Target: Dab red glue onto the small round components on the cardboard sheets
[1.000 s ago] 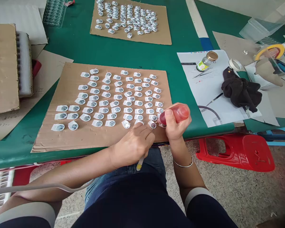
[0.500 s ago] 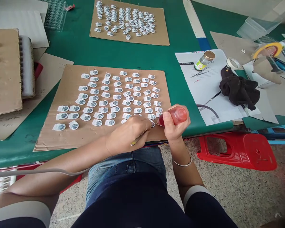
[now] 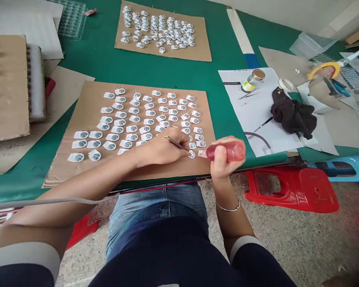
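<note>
My left hand [image 3: 164, 147] is closed around a thin pen-like tool [image 3: 175, 142], resting over the lower right of a cardboard sheet [image 3: 155, 169]. The tool's lower end is by a small round white piece with a dark printed face [image 3: 191, 154]. My right hand [image 3: 224, 163] grips a soft red squeeze bottle [image 3: 227, 151], tilted on its side, with its pale nozzle toward that piece and apart from the tool. Several like pieces, each with a white tab [image 3: 81, 134], stand in rows on the sheet; my left hand hides some of them.
A second cardboard sheet [image 3: 164, 56] with more such pieces lies farther back. Stacked cardboard [image 3: 7, 91] stands at left. On the right are a printed paper [image 3: 236, 107], a small jar [image 3: 253, 81], a black cloth [image 3: 293, 115] and tape rolls. A red stool [image 3: 317, 191] stands below.
My left hand has turned, so the tool's back end now points up and left instead of down toward me. The red bottle has shifted slightly right, and its nozzle shows more.
</note>
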{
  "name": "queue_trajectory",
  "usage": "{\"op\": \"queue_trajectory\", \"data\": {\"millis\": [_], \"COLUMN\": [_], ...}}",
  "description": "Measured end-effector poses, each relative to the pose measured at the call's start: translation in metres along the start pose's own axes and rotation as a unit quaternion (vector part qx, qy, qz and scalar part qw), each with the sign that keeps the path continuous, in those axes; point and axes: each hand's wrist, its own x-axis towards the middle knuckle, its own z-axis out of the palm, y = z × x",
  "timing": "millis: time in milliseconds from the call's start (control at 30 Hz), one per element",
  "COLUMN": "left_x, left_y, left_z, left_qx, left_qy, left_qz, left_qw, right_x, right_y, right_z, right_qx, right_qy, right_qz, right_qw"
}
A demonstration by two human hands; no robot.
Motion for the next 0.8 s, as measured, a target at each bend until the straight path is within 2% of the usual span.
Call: {"op": "queue_trajectory", "data": {"millis": [67, 267, 800], "left_x": [-0.0007, -0.003, -0.0033], "left_y": [-0.0022, -0.0049, -0.0064], "left_z": [0.0002, 0.0015, 0.0006], "left_qx": [-0.01, -0.016, -0.052], "left_qy": [-0.005, 0.002, 0.004], "left_qz": [-0.007, -0.004, -0.005], "left_qw": [1.0, 1.0, 0.999], "right_x": [-0.0024, -0.0037, -0.0072], "right_y": [0.0018, 0.0041, 0.007], "right_z": [0.0, 0.0019, 0.0013], "right_qx": [0.012, -0.006, 0.018], "right_qy": [0.017, -0.012, -0.018], "right_qz": [0.002, 0.005, -0.006], "right_qw": [1.0, 1.0, 1.0]}}
